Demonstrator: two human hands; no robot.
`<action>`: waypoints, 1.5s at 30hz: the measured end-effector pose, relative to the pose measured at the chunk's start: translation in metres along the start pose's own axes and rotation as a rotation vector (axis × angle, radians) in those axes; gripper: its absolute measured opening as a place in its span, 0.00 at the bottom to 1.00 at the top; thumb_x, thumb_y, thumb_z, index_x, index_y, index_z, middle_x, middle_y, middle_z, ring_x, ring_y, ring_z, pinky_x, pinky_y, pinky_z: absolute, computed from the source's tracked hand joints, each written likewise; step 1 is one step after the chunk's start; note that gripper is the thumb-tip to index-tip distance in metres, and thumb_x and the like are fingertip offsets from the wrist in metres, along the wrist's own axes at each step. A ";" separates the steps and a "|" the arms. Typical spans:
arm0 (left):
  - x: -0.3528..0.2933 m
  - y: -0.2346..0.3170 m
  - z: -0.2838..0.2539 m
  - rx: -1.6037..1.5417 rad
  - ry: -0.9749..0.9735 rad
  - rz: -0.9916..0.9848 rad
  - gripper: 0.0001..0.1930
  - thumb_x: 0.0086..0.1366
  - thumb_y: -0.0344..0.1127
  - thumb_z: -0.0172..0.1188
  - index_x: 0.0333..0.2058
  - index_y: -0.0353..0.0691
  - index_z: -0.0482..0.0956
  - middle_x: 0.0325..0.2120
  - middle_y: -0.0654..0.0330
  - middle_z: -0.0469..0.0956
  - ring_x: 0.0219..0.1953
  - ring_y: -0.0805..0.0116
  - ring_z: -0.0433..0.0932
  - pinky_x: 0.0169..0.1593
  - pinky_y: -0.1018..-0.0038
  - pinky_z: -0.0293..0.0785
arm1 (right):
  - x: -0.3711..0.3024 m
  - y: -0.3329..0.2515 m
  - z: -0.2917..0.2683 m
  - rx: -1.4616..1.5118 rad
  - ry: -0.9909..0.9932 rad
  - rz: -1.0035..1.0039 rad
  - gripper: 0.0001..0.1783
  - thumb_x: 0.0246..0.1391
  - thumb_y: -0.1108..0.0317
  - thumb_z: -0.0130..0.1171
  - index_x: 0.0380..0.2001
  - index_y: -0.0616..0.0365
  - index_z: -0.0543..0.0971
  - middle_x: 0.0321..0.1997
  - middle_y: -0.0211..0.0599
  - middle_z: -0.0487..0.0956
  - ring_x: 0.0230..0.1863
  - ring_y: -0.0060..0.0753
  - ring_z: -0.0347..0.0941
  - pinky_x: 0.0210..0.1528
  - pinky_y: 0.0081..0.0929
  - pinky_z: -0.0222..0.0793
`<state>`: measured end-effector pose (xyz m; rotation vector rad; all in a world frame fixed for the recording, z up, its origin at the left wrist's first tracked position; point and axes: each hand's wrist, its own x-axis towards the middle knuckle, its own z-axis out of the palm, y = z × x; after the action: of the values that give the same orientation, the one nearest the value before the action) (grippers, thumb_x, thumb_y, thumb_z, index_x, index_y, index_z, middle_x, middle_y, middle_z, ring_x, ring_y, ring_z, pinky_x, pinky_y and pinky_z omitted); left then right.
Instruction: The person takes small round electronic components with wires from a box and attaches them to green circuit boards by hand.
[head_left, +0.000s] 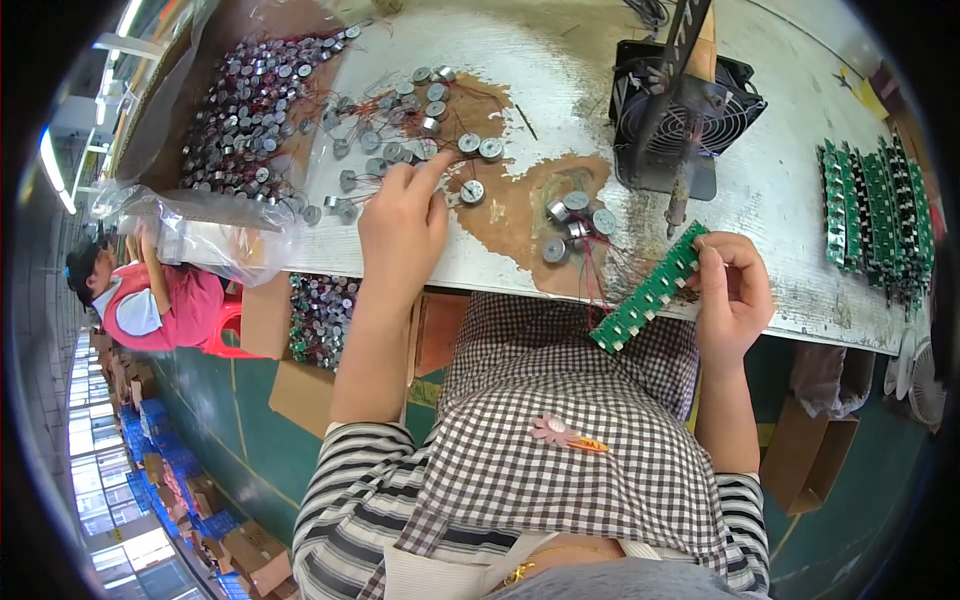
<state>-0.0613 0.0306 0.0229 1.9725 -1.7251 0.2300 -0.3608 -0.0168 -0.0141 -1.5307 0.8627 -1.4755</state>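
Observation:
My right hand [733, 290] grips the upper right end of a long green circuit board strip [648, 292] between thumb and fingers. The strip slants over the table's front edge, white connectors along it. By its left side lie several small round silver motors [575, 201] with red wires running down toward the board. My left hand [405, 218] reaches over the table, forefinger stretched out and nothing visible in it. Its fingertip is close to a silver motor [469, 143]; another motor [472, 191] lies just right of the hand. Whether the finger touches one I cannot tell.
Beyond the strip a soldering iron [684, 175] points down from a stand, in front of a black fan [735, 95]. A heap of motors [250, 120] fills the left back. Green boards [870, 215] stand stacked at right. A person in pink [165, 305] sits at far left.

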 end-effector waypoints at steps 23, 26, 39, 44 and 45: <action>-0.009 0.099 0.019 -1.446 -0.674 -0.559 0.08 0.62 0.31 0.56 0.38 0.33 0.73 0.20 0.63 0.76 0.19 0.83 0.68 0.24 0.86 0.62 | -0.003 -0.008 0.003 -0.130 -0.123 -0.151 0.04 0.48 0.83 0.56 0.26 0.66 0.71 0.39 0.45 0.74 0.25 0.19 0.71 0.26 0.14 0.68; -0.007 0.106 0.022 -1.438 -0.640 -0.554 0.07 0.62 0.31 0.57 0.36 0.32 0.74 0.20 0.64 0.75 0.20 0.83 0.68 0.23 0.86 0.62 | -0.001 -0.006 0.002 -0.187 -0.142 -0.203 0.05 0.46 0.83 0.58 0.25 0.66 0.72 0.39 0.46 0.74 0.23 0.19 0.72 0.25 0.14 0.68; -0.011 0.119 0.035 -1.159 -0.408 -0.287 0.06 0.60 0.30 0.59 0.30 0.32 0.77 0.22 0.65 0.75 0.23 0.84 0.68 0.26 0.84 0.63 | 0.003 -0.013 0.001 -0.174 -0.135 -0.250 0.05 0.44 0.83 0.58 0.25 0.66 0.73 0.40 0.49 0.74 0.27 0.25 0.74 0.25 0.17 0.73; -0.001 0.127 0.029 -1.311 -0.579 -0.434 0.07 0.60 0.30 0.59 0.30 0.31 0.76 0.26 0.64 0.76 0.26 0.82 0.72 0.30 0.84 0.68 | 0.004 -0.013 0.004 -0.179 -0.140 -0.228 0.05 0.44 0.83 0.59 0.25 0.66 0.73 0.40 0.48 0.75 0.27 0.25 0.74 0.25 0.17 0.73; -0.001 0.128 0.030 -1.311 -0.578 -0.434 0.07 0.60 0.30 0.59 0.30 0.31 0.76 0.26 0.64 0.76 0.26 0.82 0.72 0.30 0.84 0.68 | 0.005 -0.015 0.004 -0.199 -0.157 -0.237 0.05 0.44 0.83 0.59 0.25 0.66 0.73 0.40 0.48 0.75 0.27 0.25 0.74 0.25 0.17 0.73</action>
<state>-0.1909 0.0089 0.0303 1.2959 -1.0755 -1.3658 -0.3574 -0.0150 0.0014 -1.9251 0.7735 -1.4439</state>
